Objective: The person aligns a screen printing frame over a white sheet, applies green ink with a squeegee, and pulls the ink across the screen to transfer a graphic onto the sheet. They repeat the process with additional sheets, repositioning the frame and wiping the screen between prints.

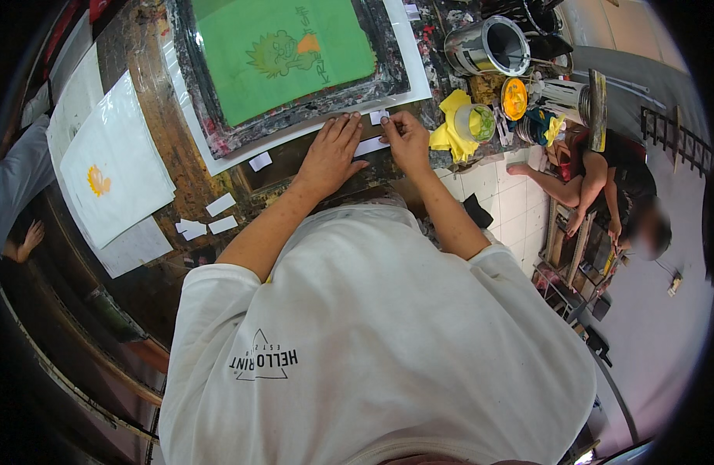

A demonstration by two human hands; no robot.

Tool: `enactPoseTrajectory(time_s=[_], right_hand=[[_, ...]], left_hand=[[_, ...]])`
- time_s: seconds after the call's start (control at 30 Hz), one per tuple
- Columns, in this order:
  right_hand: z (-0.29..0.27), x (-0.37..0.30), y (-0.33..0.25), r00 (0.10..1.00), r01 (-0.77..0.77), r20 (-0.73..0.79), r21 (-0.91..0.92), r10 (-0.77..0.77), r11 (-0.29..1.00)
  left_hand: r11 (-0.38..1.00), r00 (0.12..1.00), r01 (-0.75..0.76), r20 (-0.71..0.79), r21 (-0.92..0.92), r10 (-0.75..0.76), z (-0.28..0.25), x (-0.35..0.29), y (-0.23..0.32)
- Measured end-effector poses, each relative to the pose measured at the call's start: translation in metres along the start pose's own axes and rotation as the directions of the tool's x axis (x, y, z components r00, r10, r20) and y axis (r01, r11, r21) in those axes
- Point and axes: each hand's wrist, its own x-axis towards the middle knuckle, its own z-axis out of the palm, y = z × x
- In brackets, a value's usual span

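- Pressing flat, your left hand [331, 153] lies palm down with fingers spread on the counter [151, 101], its fingertips at the lower edge of the screen frame [295, 62]; its grip is released, holding nothing.
- Your right hand [409, 139] is clenched in a pinch on a small white paper slip [379, 117], held just below the frame's lower right corner.
- A second, longer white strip [370, 146] lies on the counter between your two hands, touching or nearly touching the right one.
- The slip you hold is small, white and roughly square; its far side is hidden by your fingertips.
- The frame is dark and paint-smeared, with a green mesh bearing one orange and green cartoon figure.
- Loose white slips elsewhere on the counter: one [260, 161] just left of your left hand, and about three more [210, 218] farther left; overlap makes the count unsure.
- One large white sheet [132, 167] with a small orange print lies at the left.
- One open metal can [489, 45], one orange-filled tub [514, 98] and one yellow rag [450, 128] sit to the right.
- One other person [605, 186] sits on the tiled floor at the right; another person's hand [30, 236] shows at the far left.
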Motion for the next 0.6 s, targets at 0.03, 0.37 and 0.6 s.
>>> enactPoseTrajectory(time_s=[0.03, 0.37, 0.6], right_hand=[[-0.0006, -0.0011, -0.0019, 0.999, 0.035, 0.017, -0.019, -0.034, 0.999], [0.0031, -0.0002, -0.0047, 0.996, 0.086, -0.015, -0.209, -0.091, 0.974], [0.0019, 0.0041, -0.0063, 0.997, 0.072, 0.014, -0.229, -0.071, 0.971]], left_hand=[[1.0, 1.0, -0.003, -0.009, 0.006, 0.003, -0.0002, 0.0001, -0.0002], [1.0, 1.0, -0.003, -0.003, 0.015, 0.003, -0.0028, 0.0012, 0.0006], [1.0, 1.0, -0.001, 0.002, 0.032, 0.001, -0.0025, 0.0016, 0.0006]])
